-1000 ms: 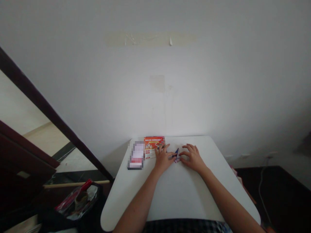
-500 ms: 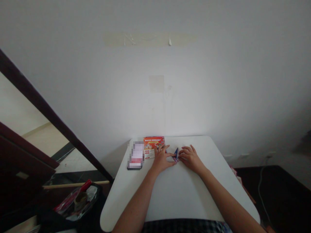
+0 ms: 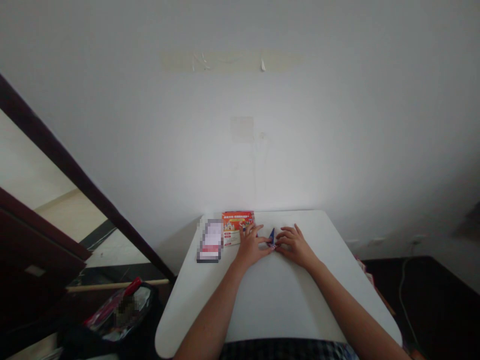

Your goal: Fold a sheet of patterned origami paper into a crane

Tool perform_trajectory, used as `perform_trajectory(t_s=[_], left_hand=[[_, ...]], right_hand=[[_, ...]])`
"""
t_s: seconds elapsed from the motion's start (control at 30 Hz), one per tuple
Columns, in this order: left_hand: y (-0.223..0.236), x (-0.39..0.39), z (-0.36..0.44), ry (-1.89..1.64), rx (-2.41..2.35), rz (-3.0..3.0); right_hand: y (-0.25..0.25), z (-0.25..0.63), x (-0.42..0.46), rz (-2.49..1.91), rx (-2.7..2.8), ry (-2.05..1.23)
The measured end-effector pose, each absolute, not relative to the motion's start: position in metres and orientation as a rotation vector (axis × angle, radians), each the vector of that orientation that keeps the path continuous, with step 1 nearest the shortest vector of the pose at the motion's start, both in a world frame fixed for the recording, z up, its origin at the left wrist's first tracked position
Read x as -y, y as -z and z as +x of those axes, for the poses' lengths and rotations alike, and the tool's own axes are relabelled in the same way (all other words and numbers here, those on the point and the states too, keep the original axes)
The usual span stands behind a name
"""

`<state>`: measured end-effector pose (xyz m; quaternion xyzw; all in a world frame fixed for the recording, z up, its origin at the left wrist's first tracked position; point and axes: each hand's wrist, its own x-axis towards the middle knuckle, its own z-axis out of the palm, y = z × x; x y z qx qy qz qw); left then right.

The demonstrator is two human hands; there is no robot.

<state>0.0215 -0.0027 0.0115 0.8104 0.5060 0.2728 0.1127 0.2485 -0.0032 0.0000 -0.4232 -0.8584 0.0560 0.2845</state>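
Observation:
A small folded piece of paper, blue with a patterned lower part, sits between my two hands on the white table. My left hand has its thumb and index finger on the paper's left and lower side, while its other fingers spread over the edge of a printed leaflet. From the right, my right hand grips the lower edge of the paper with thumb and fingertips, its other fingers bent above. Fingers hide part of the folds.
A phone, its screen blurred, lies left of the red-and-white leaflet. The white table stands against a wall. On the floor at left is a bag with assorted things; a cable hangs at right.
My left thumb has shifted onto the paper's lower edge, and my right fingers have moved in closer. The patterned lower part now shows less; the blue point still stands up.

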Motion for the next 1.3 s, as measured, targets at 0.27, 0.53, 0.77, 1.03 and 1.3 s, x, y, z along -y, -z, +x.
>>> perform_trajectory(t_s=[0.27,0.53,0.77,1.03,1.3], left_hand=[[-0.013,0.001,0.021,-0.769,-1.492,2.362],[-0.017,0.001,0.024,-0.784,-1.591,2.314],[-0.021,0.003,0.03,-0.79,-1.672,2.241],[-0.02,-0.002,0.036,-0.764,-1.807,2.171],[-0.021,-0.002,0.04,-0.731,-1.835,2.128]], right_hand=[[0.001,0.248,0.001,-1.139,2.286,-0.136],[0.005,0.248,-0.003,-1.176,2.254,-0.212],[0.011,0.246,-0.006,-1.285,2.156,-0.197],[0.018,0.243,-0.009,-1.428,2.055,-0.093],[0.012,0.236,-0.007,-1.519,2.025,-0.07]])
